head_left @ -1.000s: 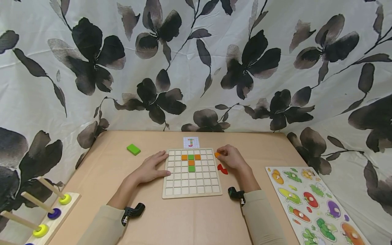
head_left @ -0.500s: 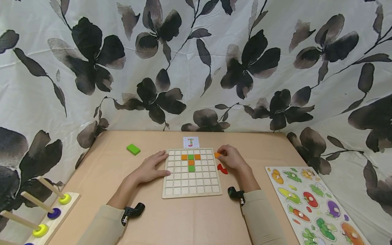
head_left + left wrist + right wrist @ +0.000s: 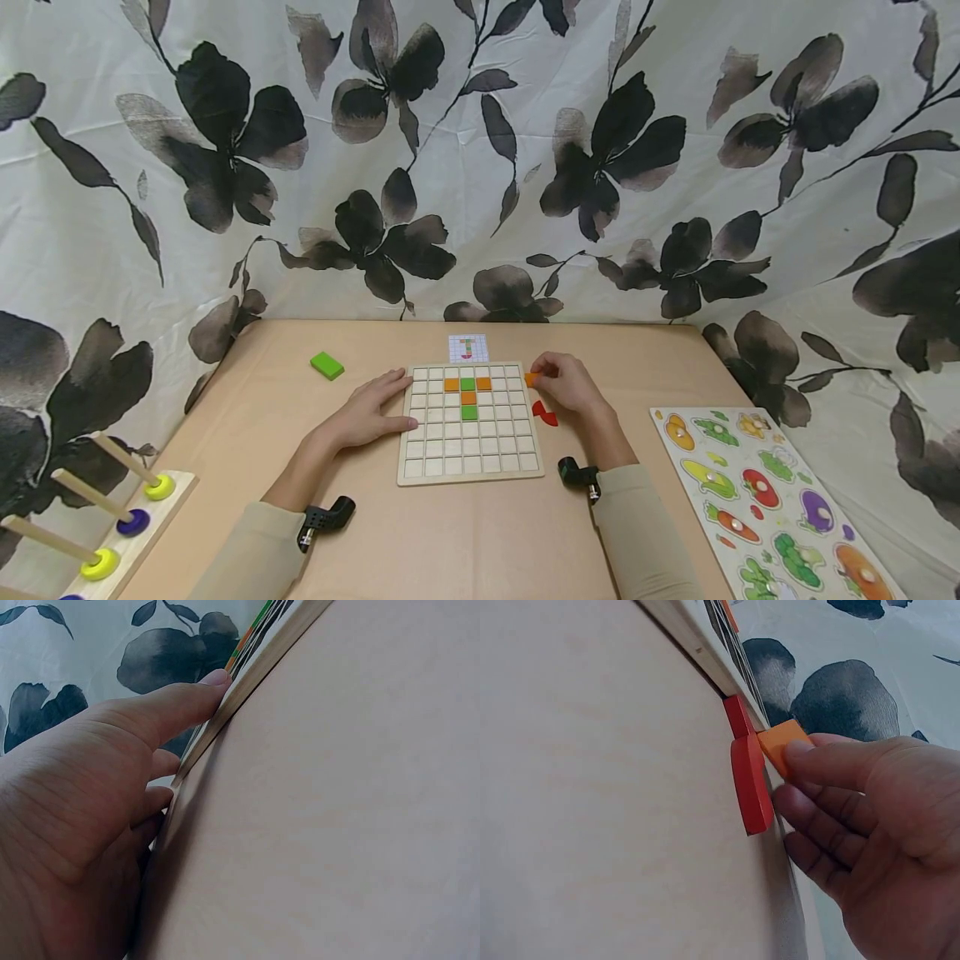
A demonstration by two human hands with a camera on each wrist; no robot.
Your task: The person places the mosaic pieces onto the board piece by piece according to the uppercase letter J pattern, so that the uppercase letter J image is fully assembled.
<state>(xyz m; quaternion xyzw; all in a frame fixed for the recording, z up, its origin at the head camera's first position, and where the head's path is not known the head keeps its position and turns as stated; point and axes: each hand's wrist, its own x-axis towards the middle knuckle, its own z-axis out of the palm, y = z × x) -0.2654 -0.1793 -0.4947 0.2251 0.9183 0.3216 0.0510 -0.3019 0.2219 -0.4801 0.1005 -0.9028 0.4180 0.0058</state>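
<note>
A wooden grid board [image 3: 435, 471] lies on the table, with orange and green square blocks [image 3: 469, 412] set in a T shape in its upper cells. My left hand [image 3: 366, 415] rests along the board's left edge, fingers extended; in the left wrist view its thumb [image 3: 191, 701] touches the board's rim. At the board's right side my right hand [image 3: 573, 389] pinches an orange block [image 3: 778, 742] between thumb and fingers. Two red pieces [image 3: 751, 784], at least one curved, lie beside the board just below that hand.
Behind the board lies a small pattern card [image 3: 468, 348]. A green block [image 3: 327, 366] sits at the back left. A peg stand with rings [image 3: 142, 533] is at the front left, a vegetable picture board [image 3: 757, 492] at the right. A floral cloth [image 3: 480, 167] hangs behind.
The orange block has turned or shifted very slightly in my right hand's fingers. My left hand and the board have stayed put.
</note>
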